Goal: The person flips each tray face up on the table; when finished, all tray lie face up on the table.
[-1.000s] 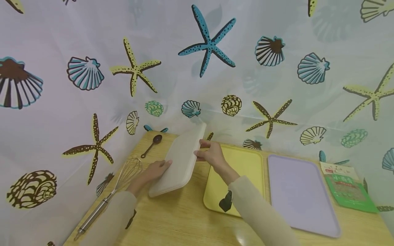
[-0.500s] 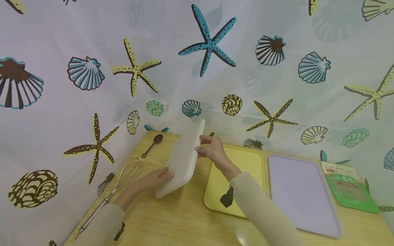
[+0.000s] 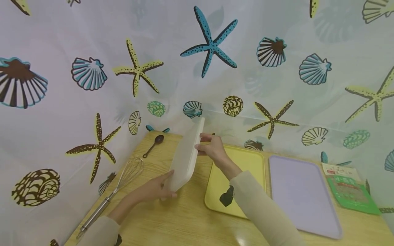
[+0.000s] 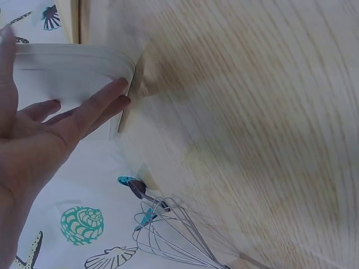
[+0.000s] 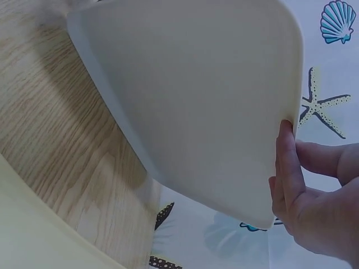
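A white tray (image 3: pixel 186 160) stands tilted steeply on its long edge above the wooden table, left of a yellow tray (image 3: pixel 237 177). Its rim shows a doubled line; I cannot tell whether several trays are stacked. My right hand (image 3: pixel 213 150) pinches the upper right edge, thumb on one face and fingers on the other, as the right wrist view shows. Down at the near lower end, my left hand (image 3: pixel 155 188) holds the tray, fingers at the corner (image 4: pixel 126 61) in the left wrist view. Part of the left fingers is hidden behind the tray in the head view.
A metal whisk (image 3: pixel 112 194) and a dark spoon (image 3: pixel 153 145) lie along the table's left side. Right of the yellow tray are a lavender tray (image 3: pixel 304 194) and a green-and-white packet (image 3: pixel 351 188). A shell-patterned curtain (image 3: pixel 240 78) encloses the back and sides.
The white tray has turned more upright, its near end shifting right. My left hand has slid down and right to the lower near end. The right hand keeps its pinch, almost in place.
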Tool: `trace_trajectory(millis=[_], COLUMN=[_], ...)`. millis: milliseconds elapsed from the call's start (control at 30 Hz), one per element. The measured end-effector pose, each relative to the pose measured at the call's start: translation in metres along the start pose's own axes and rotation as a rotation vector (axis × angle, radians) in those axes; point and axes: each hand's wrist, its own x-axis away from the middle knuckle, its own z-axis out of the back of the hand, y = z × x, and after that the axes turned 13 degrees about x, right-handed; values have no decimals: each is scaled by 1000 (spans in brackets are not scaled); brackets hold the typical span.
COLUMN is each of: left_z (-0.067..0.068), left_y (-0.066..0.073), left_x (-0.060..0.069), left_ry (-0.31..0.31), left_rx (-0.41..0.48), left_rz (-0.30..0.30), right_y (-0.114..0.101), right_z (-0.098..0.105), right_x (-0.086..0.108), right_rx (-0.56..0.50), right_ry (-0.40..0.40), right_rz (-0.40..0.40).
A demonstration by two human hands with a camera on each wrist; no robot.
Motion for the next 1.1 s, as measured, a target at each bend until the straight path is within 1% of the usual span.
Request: trace_trajectory(millis=[133, 300, 433, 567, 667, 767, 933, 1033, 1100], left_z=[-3, -10, -15, -20, -22, -25, -30, -30, -30], left_y=[3, 14, 22, 28, 34, 42, 62, 73, 80], left_x=[1, 5, 7, 10, 12, 14, 21, 25, 28], left_ry=[12, 35, 51, 46, 37, 63, 151, 179, 185], left_rx=[-14, -21, -19, 43, 92, 104, 106, 94, 86], left_rz=[-13, 10, 4, -18, -51, -72, -79, -127, -163], right_y=[-2, -5, -10, -16, -19, -21, -22, -25, -27], right_z=[-1, -1, -3, -5, -7, -8, -11, -14, -15], right_x=[0, 1, 2, 4, 4, 4, 3, 3, 3], right_rx=[10, 11, -8, -39, -52, -74, -110, -107, -97], right_ry=[-9, -13, -17, -22, -23, -25, -38, -44, -44], right_rz=[2, -14, -18, -18, -17, -14, -5, 1, 3])
